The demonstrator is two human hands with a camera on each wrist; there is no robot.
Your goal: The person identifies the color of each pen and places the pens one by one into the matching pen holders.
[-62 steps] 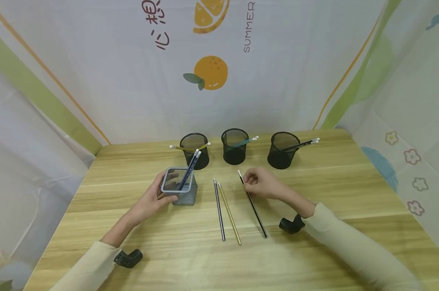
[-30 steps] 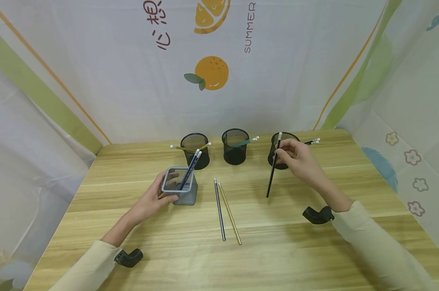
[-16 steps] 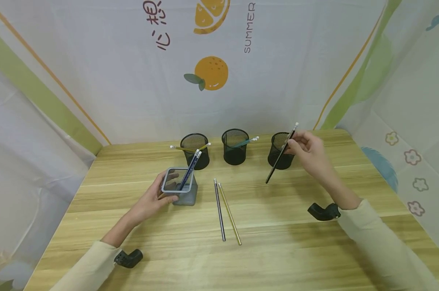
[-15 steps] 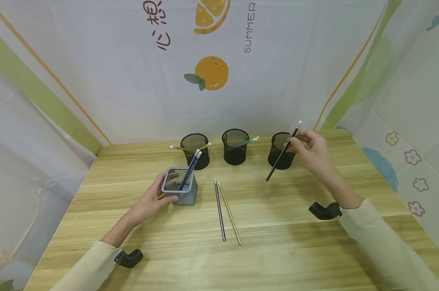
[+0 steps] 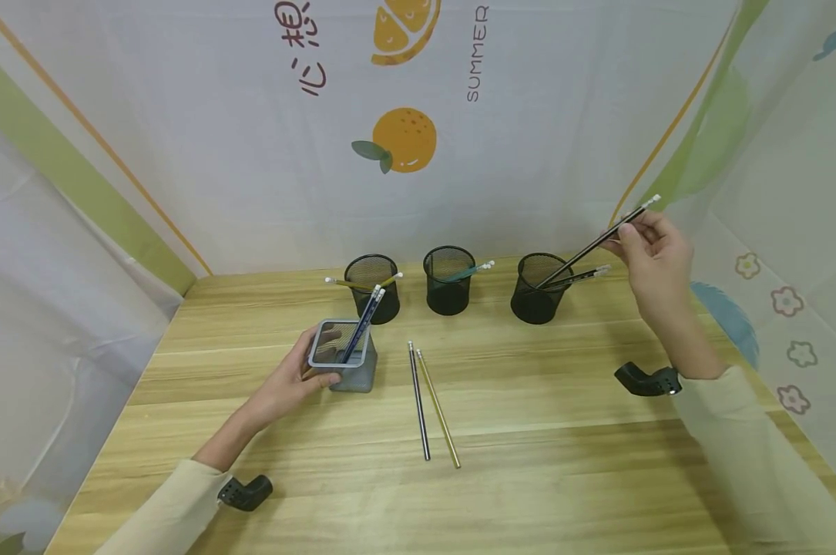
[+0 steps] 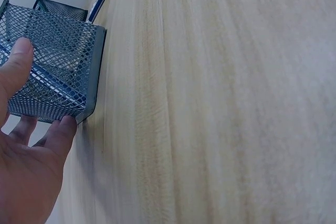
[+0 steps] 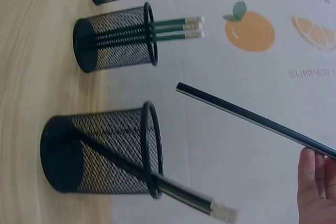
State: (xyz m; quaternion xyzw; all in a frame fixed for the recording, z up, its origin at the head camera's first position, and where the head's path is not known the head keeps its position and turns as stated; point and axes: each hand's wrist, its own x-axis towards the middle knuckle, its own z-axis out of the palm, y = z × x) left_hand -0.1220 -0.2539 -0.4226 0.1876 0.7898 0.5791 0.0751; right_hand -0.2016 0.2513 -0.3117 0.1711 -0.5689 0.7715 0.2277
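My left hand (image 5: pixel 286 391) grips a grey square mesh pen holder (image 5: pixel 357 378), thumb on the near side; dark blue pencils (image 5: pixel 362 324) lean in it. High at the right, my right hand (image 5: pixel 656 258) pinches a black pencil (image 5: pixel 601 237) near its white eraser end. The pencil slants down to the left toward the right-hand round black mesh cup (image 5: pixel 532 308). In the right wrist view, its lower tip (image 7: pixel 184 87) is above that cup's rim and apart from it. Inside this cup lean other black pencils (image 5: pixel 580 277).
A dark blue pencil (image 5: pixel 419 405) and a gold pencil (image 5: pixel 440 411) lie on the wooden table (image 5: pixel 320 493). Behind stand a middle black cup (image 5: pixel 448 299) with green pencils (image 7: pixel 176 29) and a left black cup (image 5: pixel 384 307) with yellow pencils. A printed cloth (image 5: pixel 251 193) hangs behind.
My right hand has picked the black pencil up from the table, carried it right and raised it, tilting it above the right-hand cup. My left hand and the grey holder have stayed put.
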